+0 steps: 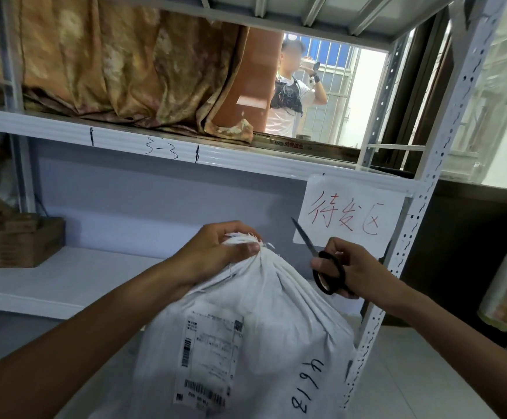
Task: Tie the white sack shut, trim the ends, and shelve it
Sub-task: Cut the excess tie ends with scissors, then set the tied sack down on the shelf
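Left hand [216,252] is clenching the gathered, frayed neck of the white woven plastic sack [246,343], which is standing in front of the white metal shelving unit [397,267]. Right hand [355,270] is gripping black-handled steel scissors [321,261], blades closed, tips pointing up-left, just beside the neck.
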